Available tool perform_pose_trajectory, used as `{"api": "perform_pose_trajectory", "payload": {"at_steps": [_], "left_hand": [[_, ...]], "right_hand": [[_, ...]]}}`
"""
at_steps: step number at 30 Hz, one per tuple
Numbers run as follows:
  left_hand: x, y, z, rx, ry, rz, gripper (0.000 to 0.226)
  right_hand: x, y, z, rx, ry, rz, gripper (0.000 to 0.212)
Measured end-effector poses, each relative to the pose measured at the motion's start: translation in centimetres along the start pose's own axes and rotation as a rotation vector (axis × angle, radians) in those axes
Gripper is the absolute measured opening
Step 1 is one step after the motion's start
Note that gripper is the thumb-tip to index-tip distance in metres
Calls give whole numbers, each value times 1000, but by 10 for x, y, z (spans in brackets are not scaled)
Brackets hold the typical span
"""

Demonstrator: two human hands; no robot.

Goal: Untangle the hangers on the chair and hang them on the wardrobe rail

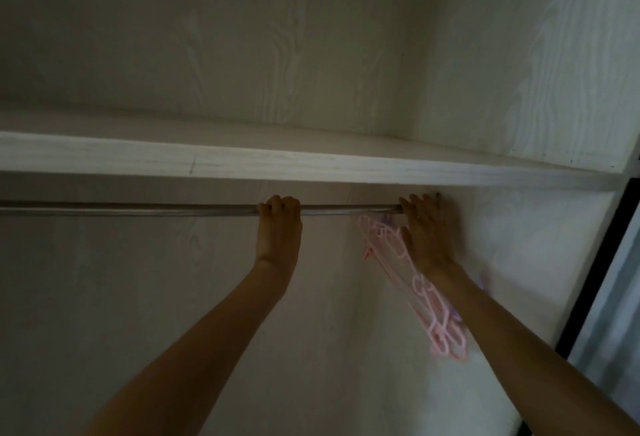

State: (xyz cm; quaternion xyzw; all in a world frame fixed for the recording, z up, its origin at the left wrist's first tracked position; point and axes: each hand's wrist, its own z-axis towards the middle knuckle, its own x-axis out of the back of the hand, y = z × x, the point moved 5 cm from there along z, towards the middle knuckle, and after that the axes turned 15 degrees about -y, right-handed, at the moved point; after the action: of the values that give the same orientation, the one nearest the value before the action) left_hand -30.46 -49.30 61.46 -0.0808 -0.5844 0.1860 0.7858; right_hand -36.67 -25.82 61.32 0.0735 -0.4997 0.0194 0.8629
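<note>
Pink hangers hang at rail's 3 o'clock end, right hand flat steadying them, left hand gripping rail; next, probably spacing them.

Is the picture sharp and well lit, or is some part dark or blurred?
Head view: dim overall; the shelf edge is brightest; the pink hangers and right hand are softly blurred; the rail and left hand are clearer.

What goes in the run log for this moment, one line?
left hand grips rail | right hand at rail's right end, fingers straight | pink hangers hang there | shelf above
</note>
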Motion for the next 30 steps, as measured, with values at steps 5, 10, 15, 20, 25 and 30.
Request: {"api": "perform_pose_trajectory", "payload": {"at_steps": [5,10,15,20,25,30], "left_hand": [[-5,-1,-1,-5,-21,-43,60],[-11,-15,-6,-44,-62,-94,81],[-8,-10,-34,-128,-42,-171,79],[0,42,-81,-404,-51,-489,63],[-26,112,-169,-685,-273,-729,43],[-49,177,-254,-886,-430,-767,37]], "right_hand": [[2,5,-10,10,-90,63,59],[19,1,-41,111,-56,-44,55],[48,-7,-102,173,46,8,42],[44,-9,-180,52,-56,114,41],[21,9,-310,-157,-321,201,38],[19,50,-440,-459,-538,261,33]]}}
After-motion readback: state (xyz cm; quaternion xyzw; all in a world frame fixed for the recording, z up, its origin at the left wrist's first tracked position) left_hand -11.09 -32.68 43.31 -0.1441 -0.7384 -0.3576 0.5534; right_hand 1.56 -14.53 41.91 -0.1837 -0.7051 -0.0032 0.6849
